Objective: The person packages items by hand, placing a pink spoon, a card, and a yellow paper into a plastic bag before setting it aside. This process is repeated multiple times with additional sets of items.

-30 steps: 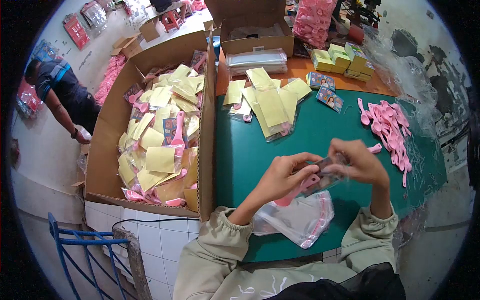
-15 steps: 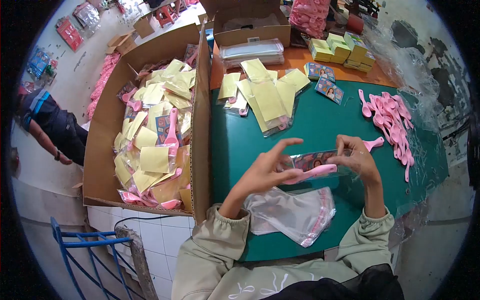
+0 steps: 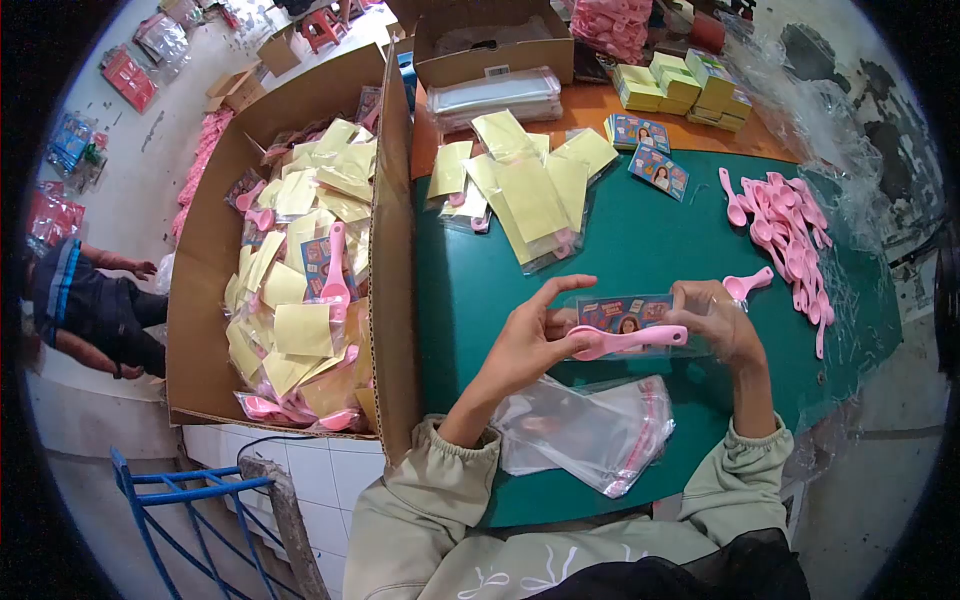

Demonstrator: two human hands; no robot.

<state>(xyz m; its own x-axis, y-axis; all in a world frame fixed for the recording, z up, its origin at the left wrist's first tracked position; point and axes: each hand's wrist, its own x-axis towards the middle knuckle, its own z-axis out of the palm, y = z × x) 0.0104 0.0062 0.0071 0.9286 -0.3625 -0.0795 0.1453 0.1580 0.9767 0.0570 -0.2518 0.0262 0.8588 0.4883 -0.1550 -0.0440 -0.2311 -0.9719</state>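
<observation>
Between my hands, above the green tabletop [image 3: 460, 330], is a clear bag holding a printed card [image 3: 622, 312]. A pink spoon [image 3: 640, 338] lies across the card's lower edge. My left hand [image 3: 535, 335] pinches the bag's left end and the spoon's bowl. The fingers of my right hand [image 3: 715, 320] are closed on the bag's right end. Just beyond my right hand lies a single pink spoon [image 3: 748, 284]. Below the held bag is a stack of clear bags [image 3: 590, 430].
An open carton [image 3: 395, 260] of packed spoons stands left. Packed bags with yellow card backs [image 3: 535, 195], loose printed cards [image 3: 658, 174] and a pink spoon pile [image 3: 785, 235] lie beyond my hands. Another person [image 3: 85, 305] is at far left, beyond a blue metal frame [image 3: 190, 480].
The spoon and card in my hands are turned more squarely to view. My right hand has shifted slightly along the bag's right end. The person at left has moved, with an arm now extended.
</observation>
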